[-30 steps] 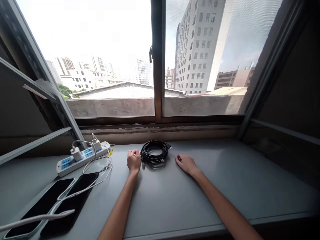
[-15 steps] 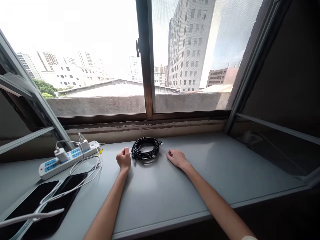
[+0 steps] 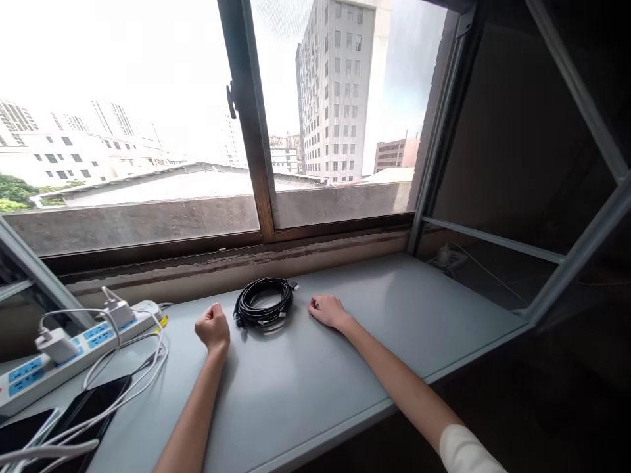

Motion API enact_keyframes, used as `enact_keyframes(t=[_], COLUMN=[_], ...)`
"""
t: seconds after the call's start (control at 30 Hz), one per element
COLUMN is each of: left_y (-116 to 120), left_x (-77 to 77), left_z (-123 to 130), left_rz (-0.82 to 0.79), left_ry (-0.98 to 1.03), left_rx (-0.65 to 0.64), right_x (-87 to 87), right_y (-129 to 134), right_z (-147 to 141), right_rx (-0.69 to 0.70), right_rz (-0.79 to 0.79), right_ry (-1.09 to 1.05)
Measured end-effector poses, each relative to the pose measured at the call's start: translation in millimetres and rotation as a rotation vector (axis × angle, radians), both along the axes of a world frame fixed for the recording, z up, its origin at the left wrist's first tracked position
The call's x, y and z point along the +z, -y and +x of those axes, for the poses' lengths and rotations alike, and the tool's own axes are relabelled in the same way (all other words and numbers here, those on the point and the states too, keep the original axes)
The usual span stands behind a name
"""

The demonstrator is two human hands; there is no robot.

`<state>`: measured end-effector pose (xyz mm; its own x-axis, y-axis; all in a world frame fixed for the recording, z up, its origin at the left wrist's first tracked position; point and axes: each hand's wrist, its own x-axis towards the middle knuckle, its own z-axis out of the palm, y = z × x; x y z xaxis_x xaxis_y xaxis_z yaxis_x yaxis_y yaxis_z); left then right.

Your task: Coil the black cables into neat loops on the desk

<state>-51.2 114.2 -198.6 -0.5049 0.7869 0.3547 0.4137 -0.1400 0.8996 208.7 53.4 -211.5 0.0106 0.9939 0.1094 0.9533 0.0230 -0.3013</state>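
A coiled black cable [image 3: 257,317] lies on the grey desk, with connector ends showing at its right and lower edges. Just left of the coil, my left hand [image 3: 213,327] rests in a fist, apart from the cable. On the coil's other side my right hand [image 3: 329,310] lies on the desk with its fingers curled in, also not touching it. I see nothing held in either fist.
On the left stand a white power strip [image 3: 89,343] with plugged-in chargers, white charging cords [image 3: 121,394] and two dark phones [image 3: 93,404]. A window [image 3: 263,217] runs behind the grey desk [image 3: 315,387]. Metal frame posts [image 3: 438,131] rise at both sides.
My view has turned to the right and tilted, so everything sits further left in the picture. Both fists and the coiled cable keep their places on the desk.
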Motion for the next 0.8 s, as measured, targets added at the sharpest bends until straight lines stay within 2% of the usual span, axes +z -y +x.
enact_keyframes(t=[0.23,0.37,0.47,0.8], left_y=[10.6,15.1,16.5,15.9], left_x=[9.1,11.9,13.9,9.4], left_z=[7.2,13.3,14.7,10.6], left_rz=[-0.017,0.026,0.075,0.134], left_ry=[-0.089,-0.154,-0.167,-0.281], left_rx=[0.008,-0.033,-0.018,-0.010], right_x=[1.8,1.9,1.3,-11.7], right_y=[0.0,-2.2,-4.7,-12.6], right_z=[-0.7,-1.9,-2.0,0.3], right_rx=[-0.008,-0.021,-0.028,-0.048], right_rz=[0.012,0.032,0.043,0.044], right_ry=[-0.004,-0.008,0.000,0.049])
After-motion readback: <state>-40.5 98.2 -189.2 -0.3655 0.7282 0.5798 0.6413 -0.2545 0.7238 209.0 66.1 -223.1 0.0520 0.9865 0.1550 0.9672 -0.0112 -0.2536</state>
